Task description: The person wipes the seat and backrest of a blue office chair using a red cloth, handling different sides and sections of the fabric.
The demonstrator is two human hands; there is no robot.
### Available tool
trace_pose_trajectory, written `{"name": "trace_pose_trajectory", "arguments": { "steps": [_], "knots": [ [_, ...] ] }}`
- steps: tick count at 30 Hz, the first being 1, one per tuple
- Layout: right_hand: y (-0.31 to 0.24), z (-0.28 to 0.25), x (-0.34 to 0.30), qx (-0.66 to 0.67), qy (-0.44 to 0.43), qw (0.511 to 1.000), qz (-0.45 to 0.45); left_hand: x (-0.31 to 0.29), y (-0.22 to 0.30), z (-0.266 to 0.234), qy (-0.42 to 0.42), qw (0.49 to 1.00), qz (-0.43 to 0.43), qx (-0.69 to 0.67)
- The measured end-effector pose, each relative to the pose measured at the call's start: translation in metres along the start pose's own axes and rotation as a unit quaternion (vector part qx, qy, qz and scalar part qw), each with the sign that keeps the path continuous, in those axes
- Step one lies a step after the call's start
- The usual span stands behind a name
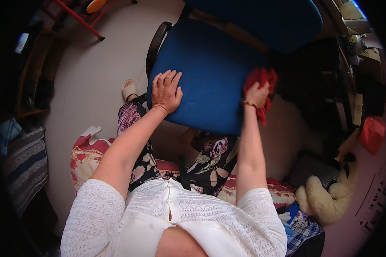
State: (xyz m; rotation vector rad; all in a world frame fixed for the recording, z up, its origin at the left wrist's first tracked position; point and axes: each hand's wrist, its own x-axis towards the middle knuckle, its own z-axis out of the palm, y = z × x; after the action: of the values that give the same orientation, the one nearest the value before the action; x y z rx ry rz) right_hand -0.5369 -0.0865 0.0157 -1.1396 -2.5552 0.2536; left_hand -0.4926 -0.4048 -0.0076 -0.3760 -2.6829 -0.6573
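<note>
There was one blue office chair (pixel 206 73), with one seat and one backrest in view, and one black armrest (pixel 155 43) showing on its left side; two bare hands were counted, the left hand (pixel 166 92) and the right hand (pixel 256 95); one red cloth (pixel 261 79) was bunched in the right hand; one gold bracelet (pixel 248 103) sat on the right wrist; one sandalled foot (pixel 129 89) showed on the floor; one cream plush toy (pixel 324 199) lay at the lower right; one red bag (pixel 372 133) hung at the right edge; one red-framed stand (pixel 79 17) stood at the top left.
</note>
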Motion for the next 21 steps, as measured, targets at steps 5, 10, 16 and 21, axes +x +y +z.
{"name": "trace_pose_trajectory", "arguments": {
  "steps": [5,10,16,21],
  "knots": [
    [-0.1,-0.007,-0.087,0.13,-0.197,0.96,-0.148,0.004,0.001,0.001,0.01,1.0,0.015,0.007],
    [-0.092,-0.04,-0.155,0.256,-0.337,0.86,-0.284,0.003,-0.01,0.005,0.022,1.0,0.006,0.003],
    [0.03,-0.084,-0.106,0.101,-0.205,0.809,-0.541,0.006,-0.005,0.0,0.016,1.0,0.01,0.01],
    [0.085,-0.063,-0.031,-0.022,-0.043,0.975,-0.219,0.003,-0.003,0.004,0.016,1.0,0.008,0.009]
  ]
}}
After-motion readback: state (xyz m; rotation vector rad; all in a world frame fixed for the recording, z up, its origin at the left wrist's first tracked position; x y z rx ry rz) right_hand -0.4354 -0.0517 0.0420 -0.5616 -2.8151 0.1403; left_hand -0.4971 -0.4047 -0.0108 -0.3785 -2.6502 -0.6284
